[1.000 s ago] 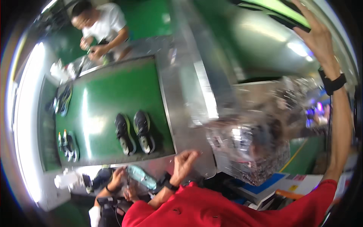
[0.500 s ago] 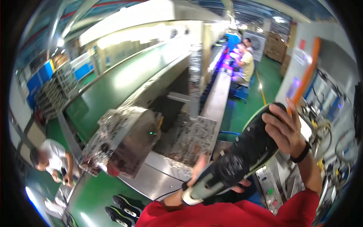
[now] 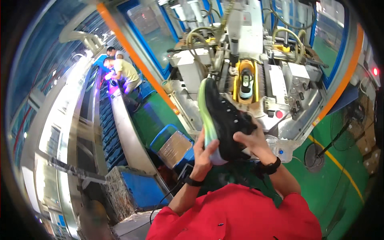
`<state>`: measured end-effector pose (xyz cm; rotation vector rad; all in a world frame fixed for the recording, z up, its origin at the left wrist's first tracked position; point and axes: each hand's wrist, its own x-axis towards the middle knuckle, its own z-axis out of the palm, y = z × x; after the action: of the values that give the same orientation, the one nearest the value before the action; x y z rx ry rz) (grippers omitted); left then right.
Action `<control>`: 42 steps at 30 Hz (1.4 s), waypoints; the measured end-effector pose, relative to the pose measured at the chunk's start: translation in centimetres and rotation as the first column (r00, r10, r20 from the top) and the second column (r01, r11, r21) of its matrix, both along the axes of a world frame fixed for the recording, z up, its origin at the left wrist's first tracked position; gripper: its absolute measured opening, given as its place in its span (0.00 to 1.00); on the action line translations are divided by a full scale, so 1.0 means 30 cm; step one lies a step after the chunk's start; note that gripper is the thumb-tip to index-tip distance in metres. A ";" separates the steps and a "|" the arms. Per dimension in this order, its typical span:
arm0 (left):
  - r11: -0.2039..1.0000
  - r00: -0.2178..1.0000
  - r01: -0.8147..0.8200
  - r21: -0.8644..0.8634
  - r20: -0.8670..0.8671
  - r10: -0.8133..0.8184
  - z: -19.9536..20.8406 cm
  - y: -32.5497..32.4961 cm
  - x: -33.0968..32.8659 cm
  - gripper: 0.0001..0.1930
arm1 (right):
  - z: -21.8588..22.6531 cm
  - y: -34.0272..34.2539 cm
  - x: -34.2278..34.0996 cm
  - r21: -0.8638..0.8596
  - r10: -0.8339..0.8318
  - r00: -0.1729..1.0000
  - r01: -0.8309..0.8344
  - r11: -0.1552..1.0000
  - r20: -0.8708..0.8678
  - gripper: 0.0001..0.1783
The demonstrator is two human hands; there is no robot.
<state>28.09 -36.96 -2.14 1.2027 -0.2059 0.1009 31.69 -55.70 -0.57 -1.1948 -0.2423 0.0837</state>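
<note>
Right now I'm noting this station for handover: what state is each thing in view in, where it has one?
Black shoe, held up, sole side turned left
Left hand, closed on that shoe
Right hand, closed on that shoe
Yellow holder, occupied
Second shoe, seated in the holder
Red lamp, lit
Blue button, pressed or not: cannot tell

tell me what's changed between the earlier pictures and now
The view has turned right: the machine now lies ahead and the co-worker in yellow has shifted to the picture's left. The left hand, empty a second ago, now grips the shoe, which has come to mid-view. The right hand still holds it.
</note>
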 end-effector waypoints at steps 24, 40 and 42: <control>0.547 0.925 -0.321 0.773 0.133 0.355 -0.548 -0.455 1.376 0.19 | -0.045 -0.653 0.343 -0.421 -0.875 0.443 0.844 0.333 0.196 0.31; 0.992 0.777 -0.115 -0.050 -0.627 0.059 -0.021 0.241 0.473 0.15 | -0.192 -0.193 1.435 -0.982 -0.496 0.859 0.180 0.065 0.124 0.34; 0.976 0.786 -0.214 0.031 -0.588 0.191 0.004 0.327 0.395 0.16 | -0.305 -0.153 1.464 -0.988 -0.464 0.877 0.153 0.014 0.129 0.26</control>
<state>39.95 -27.15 -2.02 1.1612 0.4774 -0.0863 75.60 -60.30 -9.71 -2.6530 0.4553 -0.0303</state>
